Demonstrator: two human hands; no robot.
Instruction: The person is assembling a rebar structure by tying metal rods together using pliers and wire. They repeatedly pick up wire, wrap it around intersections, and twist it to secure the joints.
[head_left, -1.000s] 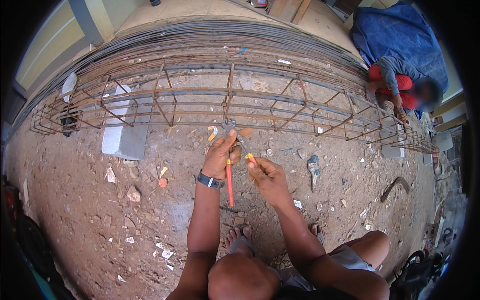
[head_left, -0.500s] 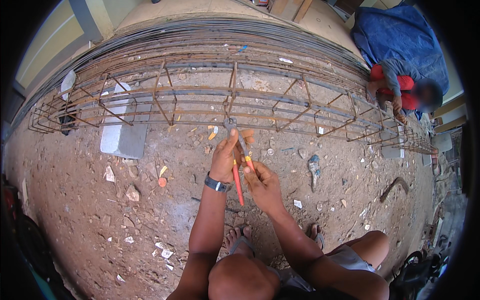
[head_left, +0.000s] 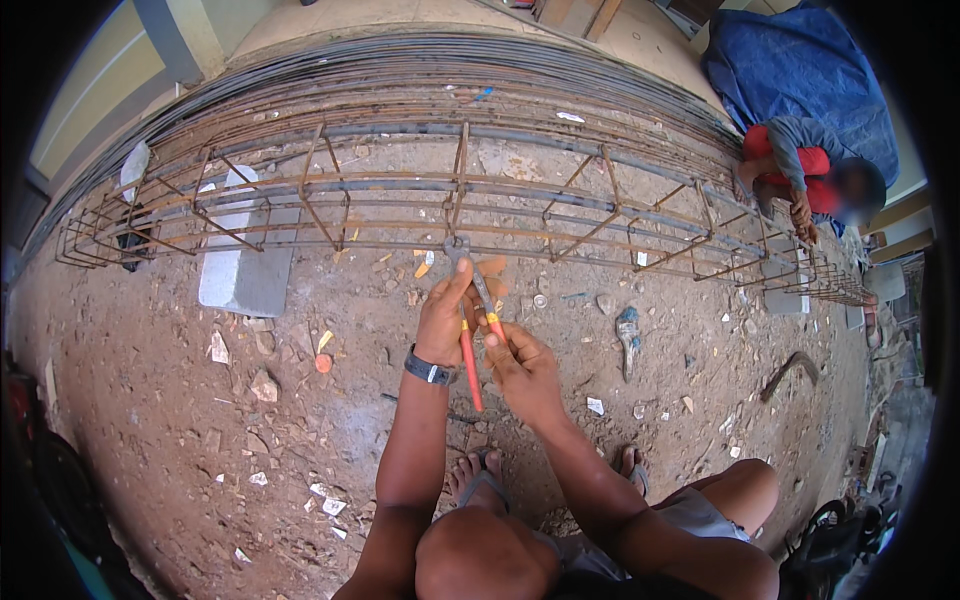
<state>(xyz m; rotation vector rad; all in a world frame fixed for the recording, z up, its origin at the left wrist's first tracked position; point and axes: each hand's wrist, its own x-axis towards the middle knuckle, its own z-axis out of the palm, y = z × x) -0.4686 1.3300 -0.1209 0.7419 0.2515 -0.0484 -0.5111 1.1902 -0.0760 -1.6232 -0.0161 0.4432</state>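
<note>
A pair of pincers [head_left: 471,372] with red handles and yellow bands sits between my two hands. Its metal jaws meet the near lower bar of a long rusty rebar cage [head_left: 380,184], beside a stirrup [head_left: 460,165]. Closed round the tool just below its jaws is my left hand [head_left: 440,318], thumb pointing up along the metal. My right hand [head_left: 525,370] pinches the right handle near its yellow band, while the left handle hangs free below. The handles are spread apart. Whether the jaws bite on tie wire is too small to tell.
Pale blocks [head_left: 240,285] lie under the cage at both ends. Behind it runs a row of long loose bars [head_left: 420,60]. At the right a co-worker [head_left: 790,140] crouches by a blue tarp [head_left: 800,70]. Broken tile pieces [head_left: 265,387] and a curved dark strip [head_left: 790,375] litter the dirt.
The pincers and both my hands keep nearly the same place and grip, with a slight shift left in view. The co-worker's hands at the far right have moved a little.
</note>
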